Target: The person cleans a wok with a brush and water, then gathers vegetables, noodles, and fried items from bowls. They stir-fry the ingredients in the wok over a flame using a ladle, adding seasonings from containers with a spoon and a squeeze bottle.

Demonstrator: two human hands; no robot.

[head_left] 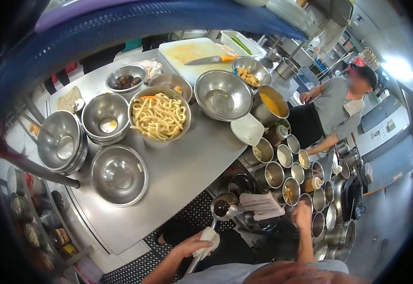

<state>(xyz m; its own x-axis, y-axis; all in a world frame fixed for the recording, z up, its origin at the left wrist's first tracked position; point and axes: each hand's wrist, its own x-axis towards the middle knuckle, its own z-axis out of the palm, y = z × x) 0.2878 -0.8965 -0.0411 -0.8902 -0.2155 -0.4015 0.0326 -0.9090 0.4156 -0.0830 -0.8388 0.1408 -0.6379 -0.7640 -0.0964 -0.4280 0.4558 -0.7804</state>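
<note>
Your ladle (223, 207) has dark sauce in its bowl, up and right of your left hand (198, 245), which is clamped on the handle through a white cloth (209, 236). The handle runs diagonally back toward you. Your right hand (303, 214) hovers by the seasoning pots (291, 191), and it's too blurry to tell whether it's gripping anything.

Commercial kitchen: steel counter (187, 165), mixing bowls (119, 175), condiment canisters (291, 173).

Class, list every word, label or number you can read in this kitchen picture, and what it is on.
None can be read.
Stickers on the grey cabinet: too blurred.
Jars at the left: labels too small.
Cloth in the left hand: no print.
</note>
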